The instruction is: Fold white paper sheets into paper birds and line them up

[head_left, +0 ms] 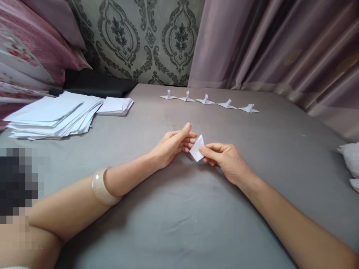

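Note:
My right hand (226, 158) pinches a small folded piece of white paper (196, 150), thumb in front and fingers behind. The paper is diamond-shaped, with one point upward, and is held just above the grey sheet (179, 209). Left of it, my left hand (176, 144) is open, thumb raised and fingers stretched toward the paper's left edge. Whether those fingertips touch the paper, I cannot tell. A pale bangle (99, 186) circles my left forearm. Farther back, several folded white paper figures (206, 99) stand in a row, each with an upright part on a flat base.
A large, uneven stack of white paper (47, 117) lies at the left, with a smaller stack (114, 106) beside it. Behind these is a black item (95, 84). Patterned wall (151, 41) and purple curtains (252, 45) border the back. Something white (350, 158) lies at the right edge.

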